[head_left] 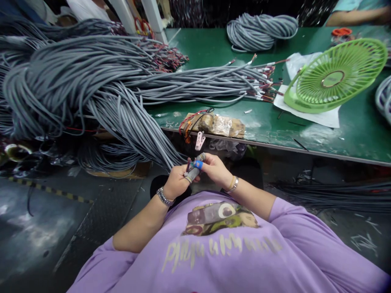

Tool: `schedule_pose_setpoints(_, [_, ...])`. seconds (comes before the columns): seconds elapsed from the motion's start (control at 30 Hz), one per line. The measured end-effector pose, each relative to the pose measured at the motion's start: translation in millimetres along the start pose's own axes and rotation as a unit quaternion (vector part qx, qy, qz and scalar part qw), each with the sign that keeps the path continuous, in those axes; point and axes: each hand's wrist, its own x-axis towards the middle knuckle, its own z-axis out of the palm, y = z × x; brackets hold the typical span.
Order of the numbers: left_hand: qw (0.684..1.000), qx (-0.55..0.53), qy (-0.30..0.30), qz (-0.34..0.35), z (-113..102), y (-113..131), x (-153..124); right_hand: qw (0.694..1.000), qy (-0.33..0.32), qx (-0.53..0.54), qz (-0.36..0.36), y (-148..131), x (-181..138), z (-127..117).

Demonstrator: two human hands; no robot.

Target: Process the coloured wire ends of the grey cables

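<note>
My left hand [178,182], with a metal watch band at the wrist, is closed on the end of a grey cable, where small dark wires [188,163] stick up by the thumb. Right beside it, my right hand [217,170] pinches at the same wires; blue tape wraps its thumb, and grey coverings show on some fingers. Exactly which wires lie between the fingertips is too small to tell. A drooping bundle of grey cables [140,126] runs from the table down to my hands.
More grey cables [195,85] with stripped ends lie across the green table [269,142]. A pink clip [200,141] hangs at its edge by a taped wooden block [226,125]. Right stands a green fan [336,77]; behind, a cable coil [259,31]. A person's arm [357,17] shows top right.
</note>
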Motion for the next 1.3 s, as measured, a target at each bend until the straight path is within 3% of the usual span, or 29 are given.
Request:
schedule_pose_setpoints(0.1, [1.0, -0.001, 0.019, 0.012, 2.0, -2.3, -0.9, 1.0, 0.007, -0.011, 0.005, -3.5, 1.7, 2.8])
schedule_pose_setpoints(0.4, [0.977, -0.162, 0.129, -0.042, 11.9, -16.2, 3.0, 0.999, 0.029, 0.035, 0.024, -7.2, 4.1, 7.7])
schedule_pose_setpoints(0.8, [0.964, -0.182, 0.193, -0.024, 17.5, -20.1, 4.5, 0.999, 0.041, 0.026, 0.009, 0.0, 2.2, 4.8])
schedule_pose_setpoints(1.1, [0.957, -0.19, 0.216, -0.038, 18.0, -6.7, 3.3, 0.999, 0.035, -0.019, -0.034, 3.5, -4.3, -2.2])
schedule_pose_setpoints(1.23, [0.963, -0.205, 0.174, -0.03, 16.2, 7.4, 2.5, 0.992, 0.092, 0.083, 0.029, -0.8, 12.6, -12.5])
schedule_pose_setpoints(1.3, [0.971, -0.198, 0.131, -0.037, 14.1, 12.6, 4.0, 0.986, 0.063, 0.125, 0.092, -5.9, 23.9, -16.2])
